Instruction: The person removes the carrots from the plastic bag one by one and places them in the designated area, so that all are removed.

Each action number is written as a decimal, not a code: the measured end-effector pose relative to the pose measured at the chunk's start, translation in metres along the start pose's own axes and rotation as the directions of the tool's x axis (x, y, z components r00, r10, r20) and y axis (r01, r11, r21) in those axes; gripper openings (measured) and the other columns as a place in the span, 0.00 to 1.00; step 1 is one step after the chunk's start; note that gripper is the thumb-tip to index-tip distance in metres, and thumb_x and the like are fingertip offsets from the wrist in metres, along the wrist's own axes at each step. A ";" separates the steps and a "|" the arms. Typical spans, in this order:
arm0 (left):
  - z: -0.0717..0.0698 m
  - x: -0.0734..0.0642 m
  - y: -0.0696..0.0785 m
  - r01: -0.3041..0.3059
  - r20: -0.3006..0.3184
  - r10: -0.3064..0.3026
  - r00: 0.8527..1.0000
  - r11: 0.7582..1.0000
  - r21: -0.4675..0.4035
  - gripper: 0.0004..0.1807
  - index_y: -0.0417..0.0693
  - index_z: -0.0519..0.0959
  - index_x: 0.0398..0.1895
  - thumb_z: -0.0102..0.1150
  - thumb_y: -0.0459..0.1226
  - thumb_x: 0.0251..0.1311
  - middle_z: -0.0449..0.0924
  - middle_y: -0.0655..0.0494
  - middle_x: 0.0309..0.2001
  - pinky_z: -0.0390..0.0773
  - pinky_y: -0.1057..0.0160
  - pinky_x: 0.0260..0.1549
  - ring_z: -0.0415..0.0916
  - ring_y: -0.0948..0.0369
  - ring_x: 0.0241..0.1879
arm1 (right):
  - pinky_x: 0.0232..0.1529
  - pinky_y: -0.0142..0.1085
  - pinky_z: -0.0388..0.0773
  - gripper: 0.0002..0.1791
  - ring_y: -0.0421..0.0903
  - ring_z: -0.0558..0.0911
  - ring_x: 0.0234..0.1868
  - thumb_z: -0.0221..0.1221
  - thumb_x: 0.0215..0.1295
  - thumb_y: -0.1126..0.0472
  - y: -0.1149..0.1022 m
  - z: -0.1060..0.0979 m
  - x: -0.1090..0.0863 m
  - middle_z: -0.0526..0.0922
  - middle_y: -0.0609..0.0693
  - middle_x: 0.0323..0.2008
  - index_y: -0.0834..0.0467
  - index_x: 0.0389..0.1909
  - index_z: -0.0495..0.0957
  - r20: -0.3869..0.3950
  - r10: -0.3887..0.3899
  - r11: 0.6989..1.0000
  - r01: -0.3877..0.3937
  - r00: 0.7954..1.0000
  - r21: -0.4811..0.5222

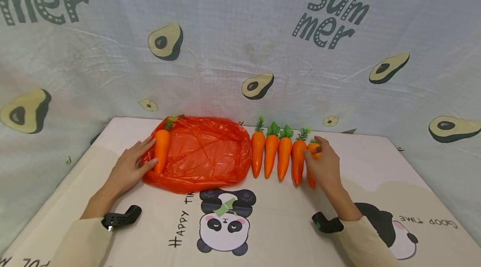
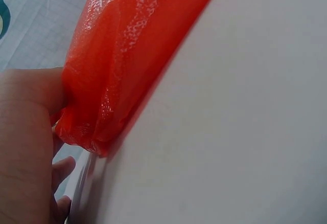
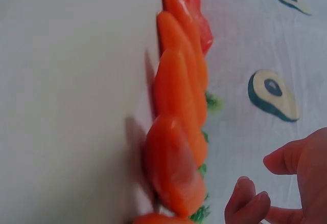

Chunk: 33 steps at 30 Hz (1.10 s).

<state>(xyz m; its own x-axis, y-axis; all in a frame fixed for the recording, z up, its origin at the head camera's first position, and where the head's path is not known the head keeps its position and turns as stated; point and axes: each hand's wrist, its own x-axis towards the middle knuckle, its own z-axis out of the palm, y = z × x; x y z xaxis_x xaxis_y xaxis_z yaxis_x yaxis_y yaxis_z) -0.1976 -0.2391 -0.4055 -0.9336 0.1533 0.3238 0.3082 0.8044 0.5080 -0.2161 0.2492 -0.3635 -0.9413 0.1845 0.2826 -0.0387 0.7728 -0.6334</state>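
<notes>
A red plastic bag (image 1: 210, 180) lies spread on the table with its rim puffed up round a flat middle. One toy carrot (image 1: 162, 150) with a leafy top rests inside, along the bag's left side. My left hand (image 1: 127, 169) grips the bag's left edge beside that carrot; in the left wrist view the thumb (image 2: 43, 88) presses against the red plastic. Over the rightmost carrot (image 1: 311, 177) of a row hovers my right hand (image 1: 327, 164), partly covering it. Thumb and fingers stand apart with nothing between them in the right wrist view.
Several more carrots (image 1: 284, 156) stand side by side to the right of the bag, green tops toward the back. A printed cloth (image 1: 210, 50) hangs behind the table. Panda drawings (image 1: 224, 227) decorate the white tabletop (image 1: 158, 212).
</notes>
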 end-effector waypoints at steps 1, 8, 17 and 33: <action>0.000 0.000 0.000 -0.002 -0.003 0.002 1.000 1.000 -0.004 0.36 0.39 0.60 0.70 0.56 0.48 0.63 0.56 0.35 0.69 0.44 0.31 0.62 0.50 0.33 0.66 | 0.24 0.35 0.73 0.30 0.51 0.72 0.27 0.56 0.64 0.59 -0.004 0.002 0.000 0.76 0.61 0.41 0.64 0.66 0.63 0.001 -0.012 1.000 0.012 1.000 0.014; 0.001 -0.002 -0.002 -0.006 -0.015 0.005 1.000 1.000 -0.017 0.36 0.39 0.61 0.70 0.56 0.47 0.64 0.56 0.35 0.69 0.44 0.30 0.62 0.50 0.33 0.67 | 0.16 0.34 0.65 0.30 0.47 0.67 0.17 0.57 0.63 0.58 -0.034 0.017 0.000 0.76 0.56 0.35 0.62 0.66 0.65 0.024 -0.090 0.990 0.087 0.996 0.112; 0.001 -0.001 -0.001 0.015 -0.004 -0.015 1.000 1.000 -0.010 0.36 0.39 0.60 0.70 0.56 0.48 0.64 0.55 0.35 0.70 0.43 0.31 0.62 0.49 0.34 0.67 | 0.18 0.33 0.70 0.32 0.48 0.70 0.19 0.58 0.63 0.55 -0.069 0.037 -0.003 0.78 0.55 0.38 0.60 0.66 0.64 0.083 -0.066 0.988 0.053 0.994 0.148; 0.000 0.000 0.001 0.030 0.016 -0.030 0.999 1.000 -0.006 0.36 0.40 0.60 0.71 0.55 0.48 0.64 0.54 0.35 0.70 0.42 0.32 0.63 0.48 0.35 0.68 | 0.24 0.34 0.78 0.30 0.47 0.74 0.27 0.61 0.61 0.55 -0.119 0.068 -0.013 0.78 0.54 0.33 0.60 0.63 0.68 0.074 -0.178 0.961 0.157 0.981 0.226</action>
<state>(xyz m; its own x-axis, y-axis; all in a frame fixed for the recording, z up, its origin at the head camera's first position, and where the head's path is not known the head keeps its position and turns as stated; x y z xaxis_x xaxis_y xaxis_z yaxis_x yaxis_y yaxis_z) -0.1972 -0.2383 -0.4048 -0.9452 0.1379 0.2958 0.2810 0.8049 0.5227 -0.2215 0.1139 -0.3408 -0.9416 -0.0010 0.3368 -0.2608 0.6346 -0.7275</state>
